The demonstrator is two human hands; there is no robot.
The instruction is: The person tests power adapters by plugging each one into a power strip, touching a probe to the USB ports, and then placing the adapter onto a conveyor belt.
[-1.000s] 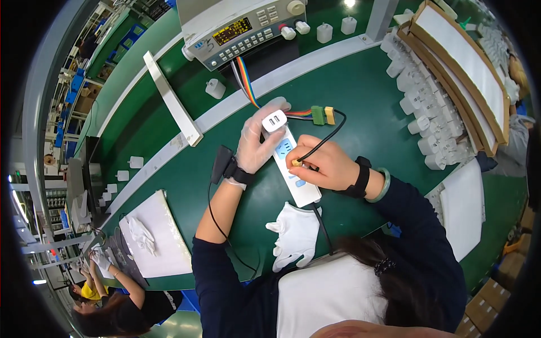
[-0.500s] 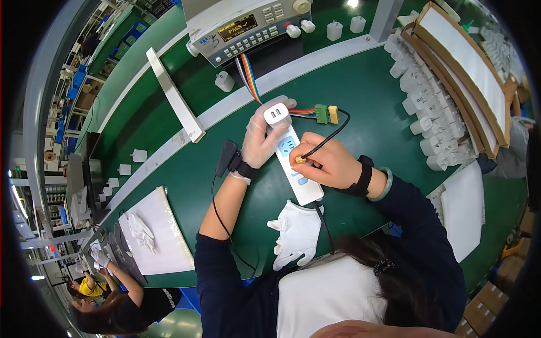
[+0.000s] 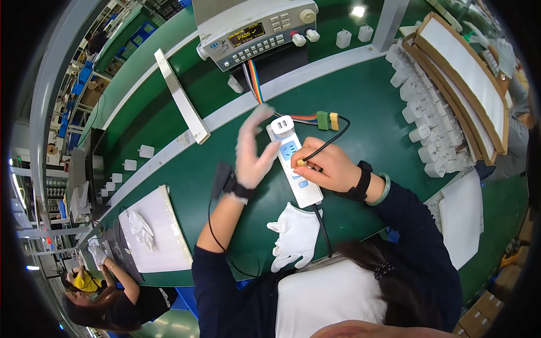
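Observation:
A white charger [image 3: 282,125] with two USB ports is plugged into the far end of a white power strip [image 3: 307,196]. My left hand [image 3: 253,155], in a thin translucent glove, is just left of the charger, fingers apart and slightly blurred, holding nothing. My bare right hand [image 3: 331,166] pinches a small yellow connector [image 3: 301,163] above the strip's middle. From that connector a black cable [image 3: 338,135] curves to a yellow plug [image 3: 335,120] joined to a green terminal block [image 3: 323,120], which has coloured wires.
A test instrument [image 3: 256,36] with a lit display stands at the back. Many white chargers [image 3: 420,132] line the right side beside cardboard trays [image 3: 462,73]. A white glove [image 3: 296,236] lies near the front edge. A white board [image 3: 158,231] lies left; beyond it a co-worker [image 3: 112,298] sits.
My left hand has let go of the charger and moved left, its fingers spreading. My right hand keeps the yellow connector over the strip. The whole view has shifted slightly.

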